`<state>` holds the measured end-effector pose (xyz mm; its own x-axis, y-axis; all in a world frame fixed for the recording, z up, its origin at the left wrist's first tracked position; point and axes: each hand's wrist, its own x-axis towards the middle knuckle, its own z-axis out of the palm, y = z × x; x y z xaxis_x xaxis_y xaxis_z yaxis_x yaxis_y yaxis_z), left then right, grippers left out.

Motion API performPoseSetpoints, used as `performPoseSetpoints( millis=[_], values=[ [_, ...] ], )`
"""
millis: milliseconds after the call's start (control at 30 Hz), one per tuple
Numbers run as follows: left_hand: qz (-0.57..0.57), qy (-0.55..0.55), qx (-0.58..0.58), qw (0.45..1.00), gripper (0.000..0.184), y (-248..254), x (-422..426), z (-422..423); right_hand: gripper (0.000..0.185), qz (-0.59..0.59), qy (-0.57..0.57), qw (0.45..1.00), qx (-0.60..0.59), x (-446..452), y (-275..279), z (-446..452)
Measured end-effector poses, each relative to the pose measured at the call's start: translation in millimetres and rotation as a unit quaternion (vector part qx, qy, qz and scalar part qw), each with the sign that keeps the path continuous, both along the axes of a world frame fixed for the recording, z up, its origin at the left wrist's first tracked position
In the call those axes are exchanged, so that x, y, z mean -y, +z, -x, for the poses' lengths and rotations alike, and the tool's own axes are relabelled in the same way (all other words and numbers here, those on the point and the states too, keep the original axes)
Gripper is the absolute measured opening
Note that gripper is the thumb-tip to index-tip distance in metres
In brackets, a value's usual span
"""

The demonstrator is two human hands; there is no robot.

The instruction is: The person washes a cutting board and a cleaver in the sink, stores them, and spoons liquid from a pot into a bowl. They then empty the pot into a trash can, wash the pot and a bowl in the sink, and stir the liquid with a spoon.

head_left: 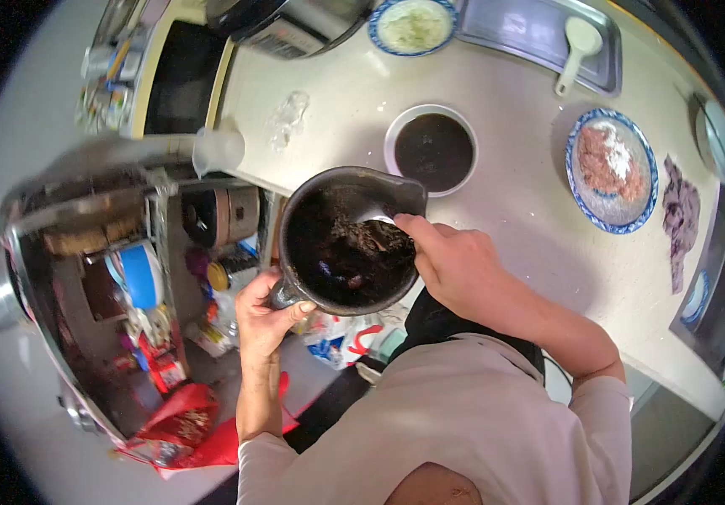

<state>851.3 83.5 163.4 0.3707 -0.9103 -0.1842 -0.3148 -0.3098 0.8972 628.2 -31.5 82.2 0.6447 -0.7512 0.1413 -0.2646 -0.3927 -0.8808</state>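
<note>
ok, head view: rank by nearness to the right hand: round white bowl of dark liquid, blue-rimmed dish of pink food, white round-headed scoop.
Nearest the right hand first:
1. Round white bowl of dark liquid: just ahead.
2. Blue-rimmed dish of pink food: ahead, right.
3. White round-headed scoop: far side, on the silver metal tray.

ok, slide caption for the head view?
Left hand grips a dark spouted pot by its handle; right hand holds a utensil inside; white bowl of dark liquid beyond.
</note>
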Motion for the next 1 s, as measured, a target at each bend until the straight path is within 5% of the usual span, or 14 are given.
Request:
performPoseSetpoints(
  millis=[233, 500, 633, 733, 1000],
  values=[
    [-0.018, 0.142, -0.095, 0.985, 0.019, -22, -88, -12, 0.032, 0.048, 0.136, 0.984, -0.107, -40, 21, -32],
    [0.035, 0.243, 0.081, 0.966, 0.019, -78, -199, 24, 0.018, 0.077, 0.348, 0.911, -0.206, -111, 5, -88],
    [-0.026, 0.388, 0.103, 0.916, 0.016, -97, -248, 79, 0.009, 0.069, 0.59, 0.79, -0.152, -145, -24, -118],
    [-0.066, 0.484, 0.075, 0.869, 0.015, -113, -284, 126, 0.009, 0.055, 0.741, 0.641, -0.191, -183, -55, -134],
    [-0.14, 0.632, 0.028, 0.762, 0.017, -162, -381, 248, 0.009, 0.245, 0.896, 0.304, -0.213, -335, -131, -91]
  ],
)
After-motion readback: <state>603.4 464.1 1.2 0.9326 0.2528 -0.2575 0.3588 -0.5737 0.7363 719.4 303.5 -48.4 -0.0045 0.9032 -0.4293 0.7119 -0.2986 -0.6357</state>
